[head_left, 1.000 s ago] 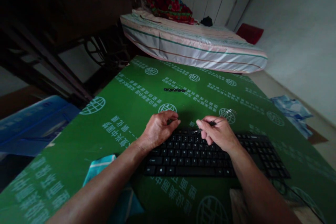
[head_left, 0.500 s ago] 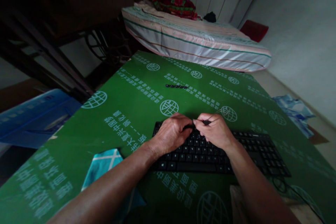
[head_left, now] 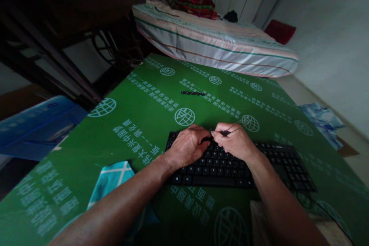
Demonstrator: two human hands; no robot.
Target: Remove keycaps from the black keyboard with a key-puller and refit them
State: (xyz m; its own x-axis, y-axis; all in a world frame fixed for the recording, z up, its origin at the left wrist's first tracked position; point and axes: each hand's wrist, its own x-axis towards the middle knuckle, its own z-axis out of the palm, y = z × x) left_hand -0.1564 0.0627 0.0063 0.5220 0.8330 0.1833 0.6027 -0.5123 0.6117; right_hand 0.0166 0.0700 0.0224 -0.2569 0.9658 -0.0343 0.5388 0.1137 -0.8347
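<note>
A black keyboard (head_left: 219, 171) lies on the green board, with both hands over its back rows. My left hand (head_left: 190, 142) is closed, thumb and fingers pinching at the keyboard's back edge around something black, too hidden to name. Close beside it, fingertips almost meeting, my right hand (head_left: 232, 140) is closed on a slim dark object (head_left: 225, 133), whose end sticks out above the fingers. Farther off on the board sits a row of several small black pieces (head_left: 192, 93), which look like keycaps.
The green printed board (head_left: 138, 103) fills the middle. A teal checked cloth (head_left: 111, 178) lies by my left forearm. The keyboard's cable (head_left: 331, 215) runs off at lower right. Beyond are a bed (head_left: 216, 50), a dark table (head_left: 103, 0) and a blue box (head_left: 37, 127).
Both hands stay at the keyboard's back edge, and the right fingers have shifted slightly around the slim dark object. The whole view has moved a little.
</note>
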